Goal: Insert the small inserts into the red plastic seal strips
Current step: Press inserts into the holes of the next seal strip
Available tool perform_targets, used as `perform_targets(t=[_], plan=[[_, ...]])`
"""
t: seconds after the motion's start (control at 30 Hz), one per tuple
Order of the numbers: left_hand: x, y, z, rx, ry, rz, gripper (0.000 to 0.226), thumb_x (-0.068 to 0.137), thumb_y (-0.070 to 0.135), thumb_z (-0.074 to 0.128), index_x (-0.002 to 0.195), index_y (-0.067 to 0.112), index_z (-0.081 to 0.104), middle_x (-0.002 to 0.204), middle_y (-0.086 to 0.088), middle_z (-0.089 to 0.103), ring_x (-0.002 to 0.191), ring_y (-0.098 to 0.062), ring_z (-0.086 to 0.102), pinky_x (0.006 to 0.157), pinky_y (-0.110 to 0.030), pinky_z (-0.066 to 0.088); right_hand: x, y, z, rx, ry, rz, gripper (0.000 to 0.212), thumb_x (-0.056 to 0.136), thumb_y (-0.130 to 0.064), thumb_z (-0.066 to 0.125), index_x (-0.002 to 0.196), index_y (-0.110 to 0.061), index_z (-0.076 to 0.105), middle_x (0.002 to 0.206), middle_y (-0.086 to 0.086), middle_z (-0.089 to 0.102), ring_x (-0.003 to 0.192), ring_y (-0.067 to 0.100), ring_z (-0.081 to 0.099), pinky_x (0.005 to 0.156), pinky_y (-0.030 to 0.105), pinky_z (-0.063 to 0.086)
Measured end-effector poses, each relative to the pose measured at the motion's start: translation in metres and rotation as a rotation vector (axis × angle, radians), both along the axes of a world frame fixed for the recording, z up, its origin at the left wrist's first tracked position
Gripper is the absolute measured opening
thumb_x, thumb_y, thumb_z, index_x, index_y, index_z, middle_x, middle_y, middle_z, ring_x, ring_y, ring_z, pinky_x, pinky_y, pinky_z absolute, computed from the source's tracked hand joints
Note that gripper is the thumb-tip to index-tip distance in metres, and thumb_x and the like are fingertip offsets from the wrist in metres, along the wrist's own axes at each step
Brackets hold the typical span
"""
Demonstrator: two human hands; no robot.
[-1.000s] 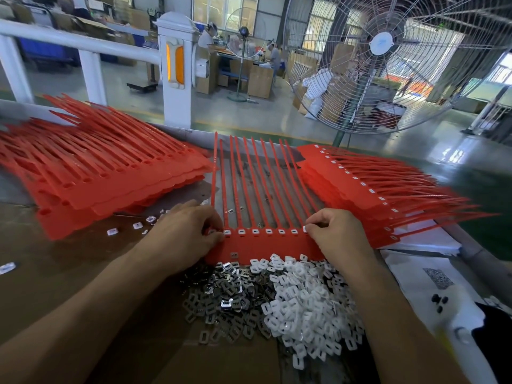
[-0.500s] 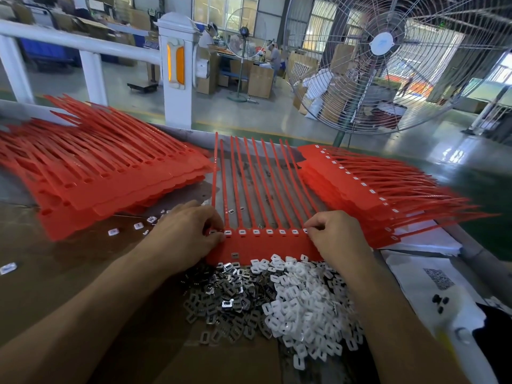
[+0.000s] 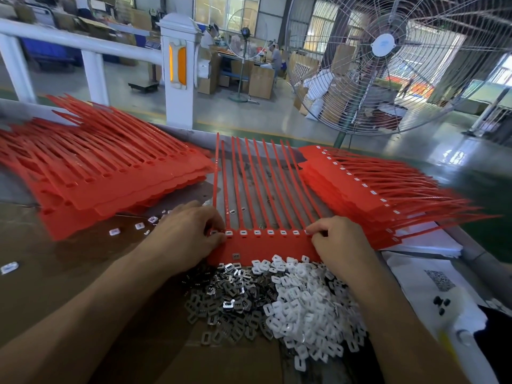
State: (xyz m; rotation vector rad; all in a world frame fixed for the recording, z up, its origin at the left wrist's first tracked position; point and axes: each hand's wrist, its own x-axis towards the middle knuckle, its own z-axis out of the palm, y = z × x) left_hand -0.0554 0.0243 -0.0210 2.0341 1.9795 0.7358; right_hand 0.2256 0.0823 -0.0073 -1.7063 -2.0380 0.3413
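Red seal strip [image 3: 266, 242] lies flat on desk [image 3: 55, 273], unmoved since earlier frame. Left hand [image 3: 185, 239] pinches its left end, right hand [image 3: 338, 239] its right end; fingertips hidden. Insert pile [image 3: 277, 297] just nearer than strip.

A large wire-caged fan [image 3: 385, 48] fills the upper right of the frame; a smaller pedestal fan [image 3: 245, 34] stands at upper centre among cardboard boxes [image 3: 260, 81]. A white railing [image 3: 77, 41] and post [image 3: 178, 70] cross the upper left above the glossy grey-green floor [image 3: 227, 112], and daylight enters through far windows [image 3: 213, 6]
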Motion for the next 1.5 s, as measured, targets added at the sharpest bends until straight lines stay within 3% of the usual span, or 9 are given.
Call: perform_targets(t=[0.17,0.27,0.37,0.5,0.63,0.77,1.03,1.33,1.5], plan=[[0.001,-0.001,0.001,-0.015,0.007,0.002,0.018,0.089,0.048,0.07,0.103,0.037,0.067,0.1,0.015,0.052,0.101,-0.011,0.052,0.094,-0.038,0.047,-0.005,0.0,0.002,0.008,-0.123,0.019,0.03,0.099,-0.009,0.057,0.116,-0.02,0.079,0.126,0.002,0.07,0.082,-0.001,0.05,0.066,0.002,0.033],[0.002,-0.002,0.002,-0.032,0.013,0.004,0.019,0.089,0.048,0.069,0.104,0.037,0.067,0.101,0.015,0.052,0.101,-0.011,0.052,0.094,-0.038,0.048,-0.004,0.0,0.005,-0.03,-0.117,0.017,0.033,0.098,-0.008,0.055,0.117,-0.021,0.079,0.125,-0.001,0.073,0.098,0.008,0.064,0.085,0.015,0.043],[0.001,-0.003,0.003,-0.035,0.005,0.007,0.018,0.089,0.048,0.069,0.104,0.038,0.066,0.101,0.016,0.051,0.101,-0.01,0.052,0.095,-0.038,0.048,-0.001,-0.002,0.006,-0.051,-0.113,0.034,0.034,0.099,-0.009,0.054,0.12,-0.023,0.078,0.126,-0.003,0.073,0.107,0.012,0.067,0.089,0.02,0.047],[0.001,-0.003,0.003,-0.03,-0.001,0.003,0.018,0.089,0.047,0.07,0.103,0.036,0.067,0.102,0.014,0.053,0.1,-0.011,0.053,0.094,-0.039,0.048,0.013,-0.002,0.007,-0.111,0.051,0.069,0.027,0.1,-0.017,0.062,0.119,-0.032,0.076,0.119,-0.014,0.072,0.096,-0.004,0.061,0.076,0.009,0.041],[0.001,-0.002,0.003,-0.028,-0.006,0.0,0.016,0.088,0.046,0.071,0.101,0.036,0.068,0.102,0.012,0.055,0.1,-0.012,0.054,0.093,-0.039,0.049,0.022,-0.003,0.012,-0.198,0.118,0.136,0.007,0.092,-0.032,0.077,0.088,-0.038,0.077,0.089,-0.024,0.073,0.084,-0.009,0.065,0.077,0.025,0.047],[0.002,-0.002,0.003,-0.031,-0.009,0.004,0.016,0.089,0.046,0.071,0.102,0.037,0.067,0.102,0.012,0.054,0.1,-0.011,0.054,0.094,-0.038,0.049,0.021,-0.008,0.017,-0.273,0.075,0.176,0.012,0.083,-0.044,0.083,0.08,-0.035,0.077,0.082,-0.021,0.073,0.075,-0.004,0.067,0.072,0.027,0.048],[0.002,-0.002,0.004,-0.028,-0.001,0.001,0.017,0.089,0.045,0.072,0.102,0.036,0.068,0.102,0.011,0.055,0.1,-0.012,0.055,0.093,-0.036,0.049,0.012,-0.011,0.018,-0.306,-0.045,0.194,0.016,0.085,-0.039,0.084,0.078,-0.029,0.074,0.075,-0.014,0.074,0.069,0.003,0.068,0.066,0.029,0.051],[0.002,-0.003,0.003,-0.023,-0.021,-0.001,0.015,0.089,0.044,0.072,0.101,0.036,0.068,0.099,0.014,0.053,0.098,-0.009,0.054,0.092,-0.036,0.049,0.028,0.001,0.006,-0.175,0.379,0.069,0.008,0.087,-0.027,0.081,0.083,-0.032,0.076,0.075,-0.011,0.074,0.062,-0.001,0.063,0.068,0.03,0.048],[0.002,-0.003,0.004,-0.019,-0.012,0.004,0.016,0.088,0.043,0.072,0.102,0.035,0.069,0.101,0.011,0.055,0.1,-0.012,0.055,0.094,-0.038,0.048,0.028,0.009,-0.003,-0.034,0.438,-0.079,0.011,0.087,-0.021,0.078,0.082,-0.031,0.079,0.071,-0.017,0.073,0.068,0.003,0.067,0.069,0.033,0.054]])
